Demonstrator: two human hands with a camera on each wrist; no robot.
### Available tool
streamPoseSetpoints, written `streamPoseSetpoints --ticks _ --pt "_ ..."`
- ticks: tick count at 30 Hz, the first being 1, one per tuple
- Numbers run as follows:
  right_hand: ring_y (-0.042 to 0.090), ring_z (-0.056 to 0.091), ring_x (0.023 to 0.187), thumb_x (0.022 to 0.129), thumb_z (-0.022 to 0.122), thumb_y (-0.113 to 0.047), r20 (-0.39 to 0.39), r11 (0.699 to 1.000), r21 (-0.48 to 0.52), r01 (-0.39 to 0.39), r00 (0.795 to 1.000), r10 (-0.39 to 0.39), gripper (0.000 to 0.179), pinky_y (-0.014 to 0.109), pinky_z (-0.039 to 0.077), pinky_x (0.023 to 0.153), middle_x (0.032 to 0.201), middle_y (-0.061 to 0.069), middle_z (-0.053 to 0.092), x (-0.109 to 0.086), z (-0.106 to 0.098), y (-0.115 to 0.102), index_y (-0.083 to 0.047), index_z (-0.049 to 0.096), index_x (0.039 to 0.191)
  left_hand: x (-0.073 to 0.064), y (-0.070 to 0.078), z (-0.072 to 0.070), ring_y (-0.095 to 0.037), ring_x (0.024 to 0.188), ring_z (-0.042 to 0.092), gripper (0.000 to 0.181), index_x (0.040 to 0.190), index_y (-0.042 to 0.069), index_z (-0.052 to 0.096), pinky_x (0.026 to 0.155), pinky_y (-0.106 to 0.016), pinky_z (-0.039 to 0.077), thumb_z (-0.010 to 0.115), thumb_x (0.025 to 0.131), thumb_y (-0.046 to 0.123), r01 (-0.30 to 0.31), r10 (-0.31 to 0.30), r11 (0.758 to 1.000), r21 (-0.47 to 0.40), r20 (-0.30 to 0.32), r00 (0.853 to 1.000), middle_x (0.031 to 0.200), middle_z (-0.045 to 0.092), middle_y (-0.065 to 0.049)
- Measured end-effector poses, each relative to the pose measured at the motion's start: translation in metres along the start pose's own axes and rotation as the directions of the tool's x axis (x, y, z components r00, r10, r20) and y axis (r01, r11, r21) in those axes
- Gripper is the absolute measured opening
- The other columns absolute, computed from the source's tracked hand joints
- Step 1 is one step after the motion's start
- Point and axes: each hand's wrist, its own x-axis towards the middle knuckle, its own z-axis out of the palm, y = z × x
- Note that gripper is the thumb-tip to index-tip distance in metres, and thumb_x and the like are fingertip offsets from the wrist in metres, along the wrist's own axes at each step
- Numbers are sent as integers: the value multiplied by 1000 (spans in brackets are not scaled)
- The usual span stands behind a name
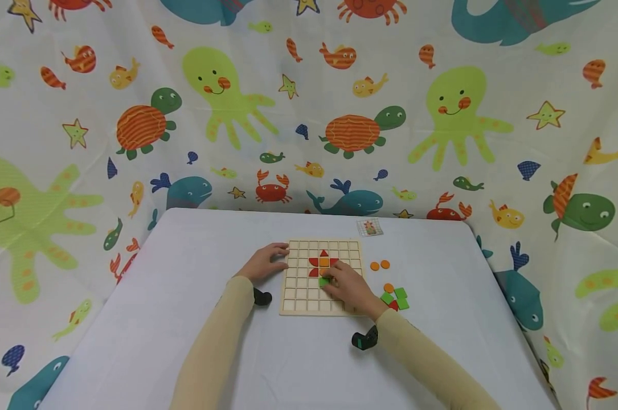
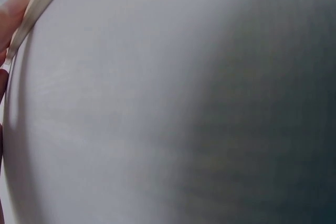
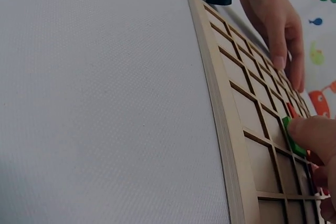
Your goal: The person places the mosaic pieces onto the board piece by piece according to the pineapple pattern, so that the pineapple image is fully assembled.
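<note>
Beige cloth covers the left arm, stretched over a white table. The left hand rests at the left edge of a wooden board divided into square cells, its fingers loosely extended and slightly parted. Around the board's middle sit red pieces, an orange square, an orange disc and, lowest, a green square. The right hand reaches over from the lower right with bent fingers; its thumb touches the green square, but I cannot tell whether the hand pinches it or only presses. Just past the board's far right corner lies a small picture card. Right of the board are two loose discs, both orange; nearer the person, a cluster holds another orange disc, green squares and a red piece.
</note>
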Motion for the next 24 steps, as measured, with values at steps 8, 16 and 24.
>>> streamPoseSetpoints --ticks 8,16,24 --pt "10 50 88 91 72 -27 -9 1000 -6 -28 1000 28 20 27 52 80 99 -4 56 1 3 1 -13 72 105 1 -4 0 -25 142 34 48 131 9 62 117 -45 28 74 89 28 -19 19 1000 1 2 1000 149 45 -2" --pt "11 53 91 91 72 -26 -29 995 82 -50 998 52 23 28 53 82 101 -5 56 -2 1 5 -12 70 109 2 -4 1 -26 141 35 48 131 8 62 117 -45 28 73 89 28 -30 30 999 14 -6 1000 149 46 -3" --pt "18 59 91 95 67 -25 -151 944 269 -192 959 238 31 34 55 79 105 4 62 -16 -29 37 -6 67 119 1 -1 1 -26 141 35 48 131 8 62 117 -45 28 73 89 27 -22 22 1000 17 -5 1000 149 45 -2"
